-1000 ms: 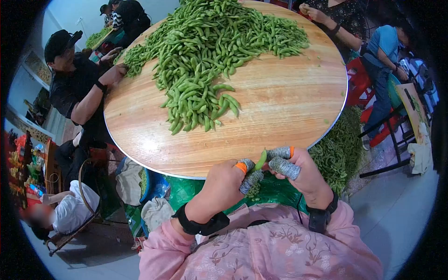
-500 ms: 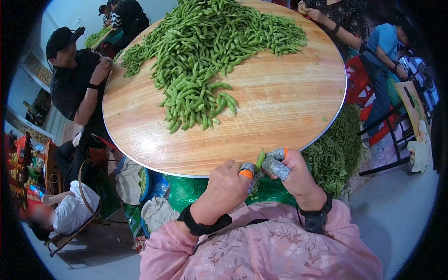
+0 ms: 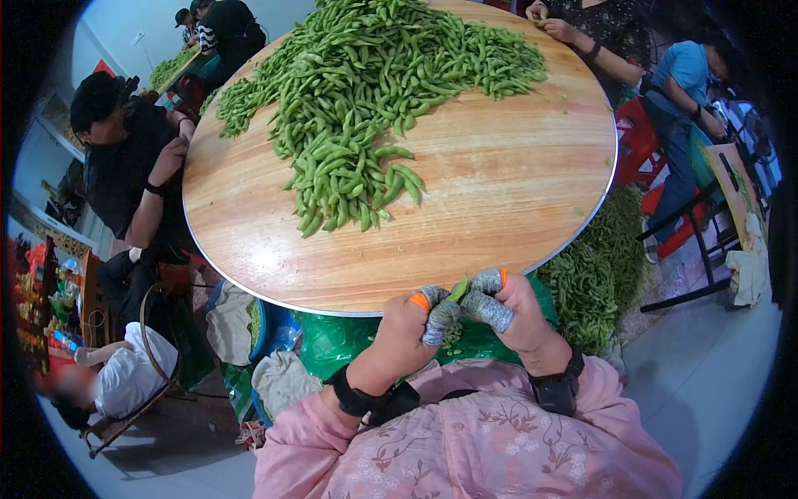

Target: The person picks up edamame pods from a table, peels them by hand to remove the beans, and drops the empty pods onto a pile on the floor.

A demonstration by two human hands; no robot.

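A green soybean pod [image 3: 458, 289] is pinched between my two hands just off the table's near edge. My left hand [image 3: 409, 329] grips the pod from the left, its thumb and finger wrapped in grey knitted covers with an orange band. From the other side my right hand [image 3: 517, 316] closes on the pod, with similar grey covers on its digits. Below the hands, loose shelled beans [image 3: 453, 334] lie on green plastic [image 3: 328, 343] over my lap. A large heap of soybean pods [image 3: 357, 91] covers the far part of the round wooden table [image 3: 499, 183].
More pods are piled on the floor [image 3: 594, 274] to the right. A blue tub [image 3: 260, 333] with a cloth stands at the left. People [image 3: 125, 158] sit around the table, and another person [image 3: 133, 366] sits in a chair at lower left.
My left hand has rotated so its covered thumb now shows against the pod, and the pod tilts more. The person on the left has lowered their hands and head.
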